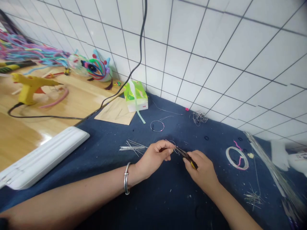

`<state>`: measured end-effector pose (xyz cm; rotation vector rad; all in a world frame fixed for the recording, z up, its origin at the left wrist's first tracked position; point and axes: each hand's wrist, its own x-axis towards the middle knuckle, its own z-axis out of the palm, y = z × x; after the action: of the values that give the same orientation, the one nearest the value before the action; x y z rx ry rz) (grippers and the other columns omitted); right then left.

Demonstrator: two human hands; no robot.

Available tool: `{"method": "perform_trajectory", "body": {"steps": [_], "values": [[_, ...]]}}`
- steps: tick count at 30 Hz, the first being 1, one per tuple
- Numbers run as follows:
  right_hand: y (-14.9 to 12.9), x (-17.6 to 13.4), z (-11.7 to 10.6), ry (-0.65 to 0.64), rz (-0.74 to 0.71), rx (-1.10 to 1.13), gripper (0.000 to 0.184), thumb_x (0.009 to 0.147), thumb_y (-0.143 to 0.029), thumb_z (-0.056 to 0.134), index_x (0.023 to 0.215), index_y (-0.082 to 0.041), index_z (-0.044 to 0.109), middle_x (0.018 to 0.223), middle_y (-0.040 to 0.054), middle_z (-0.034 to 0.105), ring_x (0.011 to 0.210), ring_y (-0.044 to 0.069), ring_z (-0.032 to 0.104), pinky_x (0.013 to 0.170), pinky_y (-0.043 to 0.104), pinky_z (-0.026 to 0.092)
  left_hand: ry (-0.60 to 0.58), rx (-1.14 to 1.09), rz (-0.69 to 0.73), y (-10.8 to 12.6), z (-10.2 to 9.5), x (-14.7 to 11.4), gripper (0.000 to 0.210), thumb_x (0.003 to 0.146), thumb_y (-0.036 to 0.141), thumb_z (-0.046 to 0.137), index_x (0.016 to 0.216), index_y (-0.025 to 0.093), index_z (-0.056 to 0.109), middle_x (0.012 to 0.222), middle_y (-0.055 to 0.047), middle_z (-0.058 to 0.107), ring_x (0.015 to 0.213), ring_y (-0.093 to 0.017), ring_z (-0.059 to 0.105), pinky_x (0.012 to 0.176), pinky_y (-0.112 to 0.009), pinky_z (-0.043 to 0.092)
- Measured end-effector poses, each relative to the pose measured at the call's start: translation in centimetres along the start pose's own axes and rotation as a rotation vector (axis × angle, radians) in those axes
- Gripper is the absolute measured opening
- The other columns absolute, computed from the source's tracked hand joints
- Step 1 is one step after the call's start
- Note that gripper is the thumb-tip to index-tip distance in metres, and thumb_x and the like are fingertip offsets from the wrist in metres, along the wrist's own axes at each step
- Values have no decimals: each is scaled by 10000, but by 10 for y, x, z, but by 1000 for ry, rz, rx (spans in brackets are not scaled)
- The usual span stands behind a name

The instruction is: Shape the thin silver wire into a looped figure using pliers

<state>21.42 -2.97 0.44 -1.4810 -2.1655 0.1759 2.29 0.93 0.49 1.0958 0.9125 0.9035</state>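
Note:
My left hand (157, 158) is closed in a pinch on a thin wire ring (173, 142) near the middle of the dark blue cloth. Wrapped round the handles of a pair of pliers (183, 153), my right hand (202, 167) holds their narrow dark jaws against the ring, close to my left fingertips. The handles show some yellow; the jaws' exact grip on the wire is too small to tell. Several straight cut wires (133, 148) lie beside my left hand. Beyond my hands rests another wire ring (157, 126) with small pink and dark marks.
At left are a yellow glue gun (30, 86), a white bar-shaped device (48, 156) and a pile of pipe cleaners (31, 51). A tissue pack (136, 95) stands near the tiled wall. Tangled wire (200, 118), a tape roll (227, 158) and a long wire bundle (271, 166) lie at right.

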Motion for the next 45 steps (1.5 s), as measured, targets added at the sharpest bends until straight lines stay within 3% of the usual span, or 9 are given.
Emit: {"method": "perform_trajectory", "body": {"steps": [36,45], "values": [[1,-3,0,7,-8,-1,150,829,-220,462,889,-155,583,767,48,535,749,149,489,708,277,408,-87,-60,30,-3,-2,1,73,790,189,541,826,137,577,639,24,504,581,-72,451,610,-225,369],[0,-4,2,13,-6,-17,152,826,-216,464,896,-159,586,754,44,532,734,146,487,701,272,406,-40,-19,19,-2,1,-1,66,786,191,549,800,134,578,646,25,507,584,-71,456,609,-221,375]]}}
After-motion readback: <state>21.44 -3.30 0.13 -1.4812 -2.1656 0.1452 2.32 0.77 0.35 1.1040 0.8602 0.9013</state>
